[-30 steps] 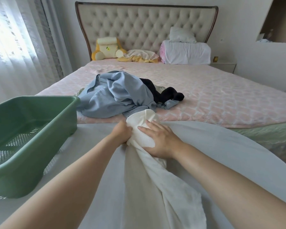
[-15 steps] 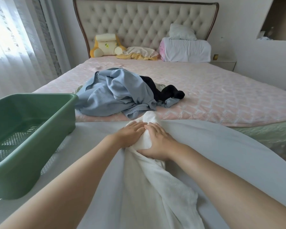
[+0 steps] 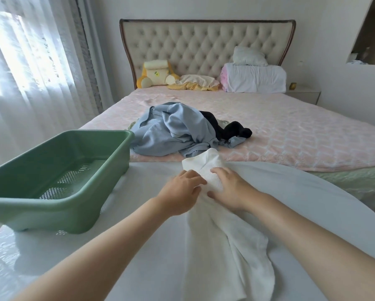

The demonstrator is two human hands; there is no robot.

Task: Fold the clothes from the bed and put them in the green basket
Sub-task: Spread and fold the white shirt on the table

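The task looks to be in its early part. The green basket (image 3: 41,211) stands on the tabletop (image 3: 312,203), and its perforated floor shows with no garment in it, so nothing has been put away as far as can be seen. To the right of the basket, on the same tabletop, lies the white garment (image 3: 225,246), a long textured piece that runs from the edge nearest the bed (image 3: 290,131) down toward the person; it is bunched and creased along its length, not squared into a neat fold. Both hands are at its far end. The right hand (image 3: 232,190) lies on top of the cloth with its fingers fairly straight and spread, pressing it flat rather than clutching it. The left hand (image 3: 180,192), the one nearer the basket, touches the cloth's left edge with bent fingers; whether they pinch a layer or only rest on it cannot be told. This reads as the first fold being shaped or smoothed. Beyond the basket's far right corner, a heap waits on the bed: a light blue garment (image 3: 171,131) crumpled on top and a black garment (image 3: 230,129) tucked against its right side, both unfolded. By this judgement, the white piece needs finishing and placing, then the blue and black pieces each need folding and a trip to the basket.
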